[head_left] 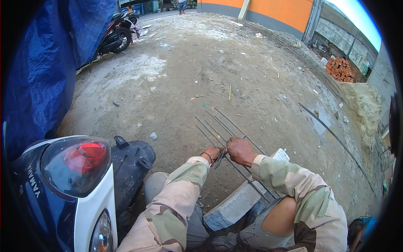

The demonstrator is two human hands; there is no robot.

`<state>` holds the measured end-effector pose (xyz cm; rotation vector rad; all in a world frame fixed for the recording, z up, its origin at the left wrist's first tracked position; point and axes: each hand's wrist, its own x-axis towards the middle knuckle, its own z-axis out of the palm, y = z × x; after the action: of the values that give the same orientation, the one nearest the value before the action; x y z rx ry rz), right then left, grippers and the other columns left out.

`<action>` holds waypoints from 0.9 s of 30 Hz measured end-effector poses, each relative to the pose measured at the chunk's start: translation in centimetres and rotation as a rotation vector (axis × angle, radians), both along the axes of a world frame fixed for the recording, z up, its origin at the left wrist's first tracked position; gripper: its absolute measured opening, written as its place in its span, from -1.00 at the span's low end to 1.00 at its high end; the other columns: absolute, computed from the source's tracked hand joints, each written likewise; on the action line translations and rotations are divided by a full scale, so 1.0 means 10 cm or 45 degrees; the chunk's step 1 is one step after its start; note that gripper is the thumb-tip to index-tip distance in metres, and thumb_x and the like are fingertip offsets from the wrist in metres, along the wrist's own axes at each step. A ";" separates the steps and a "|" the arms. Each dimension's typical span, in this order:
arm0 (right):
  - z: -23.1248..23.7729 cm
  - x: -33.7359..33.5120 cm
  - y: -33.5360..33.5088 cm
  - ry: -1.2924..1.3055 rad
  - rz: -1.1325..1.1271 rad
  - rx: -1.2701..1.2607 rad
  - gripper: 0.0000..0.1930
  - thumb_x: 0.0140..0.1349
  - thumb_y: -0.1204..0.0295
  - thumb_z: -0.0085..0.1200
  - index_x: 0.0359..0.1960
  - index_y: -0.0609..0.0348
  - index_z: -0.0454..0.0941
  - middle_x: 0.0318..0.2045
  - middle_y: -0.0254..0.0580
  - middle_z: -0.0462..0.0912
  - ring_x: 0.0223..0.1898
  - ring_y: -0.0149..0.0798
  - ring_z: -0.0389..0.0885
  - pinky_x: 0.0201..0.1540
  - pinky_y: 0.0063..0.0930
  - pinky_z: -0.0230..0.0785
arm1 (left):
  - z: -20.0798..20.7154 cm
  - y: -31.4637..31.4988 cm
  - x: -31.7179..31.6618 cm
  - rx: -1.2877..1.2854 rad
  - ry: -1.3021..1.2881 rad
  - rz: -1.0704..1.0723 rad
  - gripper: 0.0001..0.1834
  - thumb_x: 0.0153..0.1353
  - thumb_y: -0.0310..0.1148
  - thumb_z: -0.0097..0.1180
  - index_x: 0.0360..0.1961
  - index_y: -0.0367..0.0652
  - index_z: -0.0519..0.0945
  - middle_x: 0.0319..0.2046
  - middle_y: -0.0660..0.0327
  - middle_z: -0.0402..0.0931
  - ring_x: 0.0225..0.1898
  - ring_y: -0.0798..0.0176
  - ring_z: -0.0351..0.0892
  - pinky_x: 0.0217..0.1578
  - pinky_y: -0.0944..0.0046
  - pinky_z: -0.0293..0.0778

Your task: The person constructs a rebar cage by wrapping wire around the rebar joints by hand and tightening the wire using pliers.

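Several thin steel reinforcing bars (224,124) run side by side in front of me, slanting from far left to near right. Their near part rests over a grey concrete block (230,206). My left hand (213,153) is closed around a small bundle of dark wire (220,158) at the left bars. Right beside it, my right hand (241,151) is closed in a fist over the bars. What its fingers grip is hidden. A stirrup-like cross piece (251,181) crosses the bars near the block.
A motorbike's rear with a red tail light (86,157) stands close on my left, below a blue tarp (50,63). One long bar (336,136) lies on the ground at right. Further off are stacked bricks (339,69), a sand heap (364,103) and a person (181,6).
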<state>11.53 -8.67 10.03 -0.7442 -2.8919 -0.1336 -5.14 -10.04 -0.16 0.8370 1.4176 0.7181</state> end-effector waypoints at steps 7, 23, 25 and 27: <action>-0.19 -0.08 -0.28 0.348 -0.654 -0.259 -0.86 0.01 0.46 0.19 -0.52 0.32 0.64 -0.40 0.16 0.61 -0.35 0.20 0.65 -0.33 0.02 0.48 | -0.02 0.05 0.13 -0.085 0.105 0.232 -0.85 0.12 -0.48 0.15 -0.44 -0.40 0.64 -0.58 0.08 0.55 -0.62 0.21 0.50 -0.64 0.12 0.30; -0.85 -0.09 -0.89 0.443 -0.463 0.233 -0.43 0.01 0.49 0.02 0.11 0.58 0.36 0.01 0.17 0.38 0.03 0.12 0.37 0.09 -0.04 0.19 | 0.38 0.09 0.03 -0.065 -0.276 0.300 -0.85 0.16 -0.67 0.02 -0.53 -0.40 0.58 -0.60 0.11 0.52 -0.60 0.22 0.51 -0.61 0.24 0.37; -0.91 -0.16 -0.96 0.483 -0.588 0.140 -0.41 0.03 0.49 0.02 0.16 0.53 0.33 0.03 0.16 0.37 0.05 0.11 0.35 0.11 -0.06 0.17 | 0.43 -0.06 0.21 -0.106 -0.276 0.321 -0.84 0.16 -0.67 0.02 -0.54 -0.40 0.58 -0.61 0.10 0.52 -0.59 0.22 0.52 -0.59 0.24 0.40; -0.96 -0.27 -1.07 0.531 -0.694 0.086 -0.41 0.08 0.49 -0.02 0.20 0.53 0.31 0.06 0.16 0.35 0.09 0.10 0.33 0.17 -0.08 0.14 | 0.50 -0.17 0.38 0.072 -0.267 0.550 -0.85 0.16 -0.57 0.10 -0.52 -0.41 0.61 -0.57 -0.03 0.57 -0.55 0.03 0.59 -0.51 0.13 0.48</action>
<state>8.85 -19.34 0.42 -1.3457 -2.2273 -0.1177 -1.32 -11.73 4.87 0.4810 1.4048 1.1446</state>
